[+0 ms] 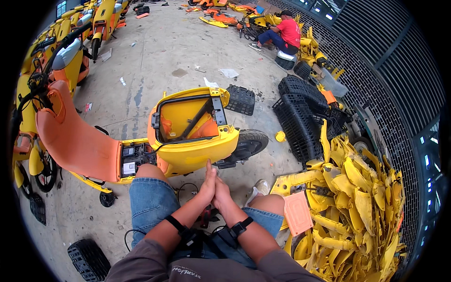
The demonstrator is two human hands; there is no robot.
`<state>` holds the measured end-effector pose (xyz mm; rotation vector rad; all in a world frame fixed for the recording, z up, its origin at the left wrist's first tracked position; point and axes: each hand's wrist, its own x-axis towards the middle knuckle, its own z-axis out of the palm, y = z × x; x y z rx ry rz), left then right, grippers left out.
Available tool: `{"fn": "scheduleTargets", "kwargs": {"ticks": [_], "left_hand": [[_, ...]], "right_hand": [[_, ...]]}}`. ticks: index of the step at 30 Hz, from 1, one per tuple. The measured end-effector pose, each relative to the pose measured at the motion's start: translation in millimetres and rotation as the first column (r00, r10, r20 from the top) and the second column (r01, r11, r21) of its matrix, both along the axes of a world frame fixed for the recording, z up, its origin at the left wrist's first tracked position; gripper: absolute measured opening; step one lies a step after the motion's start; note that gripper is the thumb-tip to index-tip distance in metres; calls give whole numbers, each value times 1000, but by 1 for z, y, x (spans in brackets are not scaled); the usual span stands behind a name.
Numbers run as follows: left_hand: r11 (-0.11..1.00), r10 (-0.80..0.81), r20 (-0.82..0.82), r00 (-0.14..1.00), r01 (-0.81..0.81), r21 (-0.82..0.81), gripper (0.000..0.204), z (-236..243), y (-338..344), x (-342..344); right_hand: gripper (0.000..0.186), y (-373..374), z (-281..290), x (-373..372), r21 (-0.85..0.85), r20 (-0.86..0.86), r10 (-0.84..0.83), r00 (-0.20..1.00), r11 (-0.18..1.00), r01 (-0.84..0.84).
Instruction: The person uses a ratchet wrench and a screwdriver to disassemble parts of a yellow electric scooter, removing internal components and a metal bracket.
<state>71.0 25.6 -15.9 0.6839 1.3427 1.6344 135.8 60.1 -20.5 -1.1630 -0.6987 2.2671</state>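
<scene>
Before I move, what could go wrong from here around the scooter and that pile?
1. The left knee appears close to the exposed black parts in the scooter, so shifting it might knock them.
2. The jumbled pile of yellow panels rises near the right knee; a nudge could make it slide.
3. The left hand and right hand are bare, so panel edges might scratch them.

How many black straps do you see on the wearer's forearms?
2: the left strap, around the left forearm, and the right strap, around the right forearm. Others may be hidden beneath the grey sleeves.
</scene>
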Motion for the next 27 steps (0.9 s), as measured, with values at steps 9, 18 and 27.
{"fn": "scheduleTargets", "kwargs": {"ticks": [9,18,27], "left_hand": [[993,-77,-93,993,85,83,80,3,-8,18],[998,2,30,1000,-4,55,77,8,-2,4],[990,-96,-205,974,114,79,80,-6,-8,21]], "right_hand": [[57,11,2,7,64,42,-53,998,997,50],[37,3,0,7,-21,-97,31,995,999,-33],[59,16,-14,5,86,132,-35,991,996,24]]}}
